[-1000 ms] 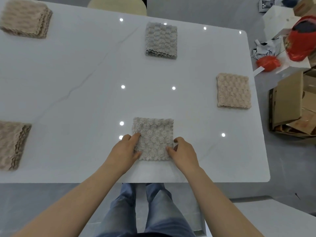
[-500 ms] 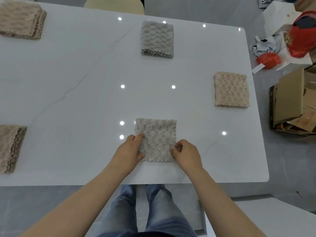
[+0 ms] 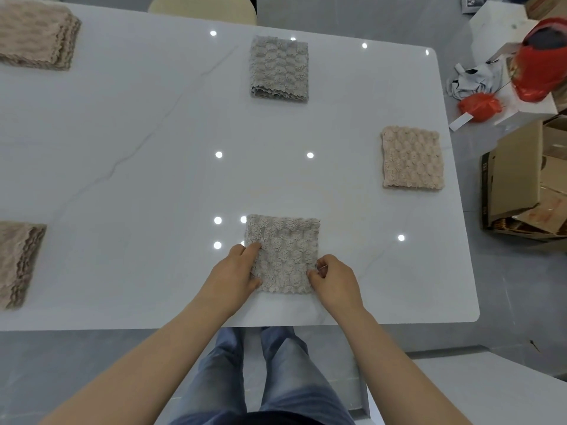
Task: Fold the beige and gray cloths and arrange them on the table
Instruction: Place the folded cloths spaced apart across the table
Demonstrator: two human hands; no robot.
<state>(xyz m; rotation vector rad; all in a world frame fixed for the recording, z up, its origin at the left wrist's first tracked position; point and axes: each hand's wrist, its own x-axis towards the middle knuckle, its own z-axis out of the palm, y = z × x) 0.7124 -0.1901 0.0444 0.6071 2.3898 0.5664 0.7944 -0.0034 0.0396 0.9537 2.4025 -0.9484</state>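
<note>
Counting five cloth items on the surface (image 3: 147,185): two gray, three beige.

Gray cloth (image 3: 285,253) is lying flat at 6 o'clock, near the front edge. It's folded into a square, with a bubbly plush pile and scalloped edges. Left grip (image 3: 234,276) is holding its left edge, fingers curled onto it. Right grip (image 3: 336,280) is pinching its right edge.

Far gray cloth (image 3: 279,69) is sitting at 12, folded, layers showing at its near edge. Beige square (image 3: 412,157) is lying at 2. Beige stacks are sitting at 10 (image 3: 33,35) and 9 (image 3: 17,262), wavy layered edges.

Surface is glossy white, thin gray veins, rounded corners.
</note>
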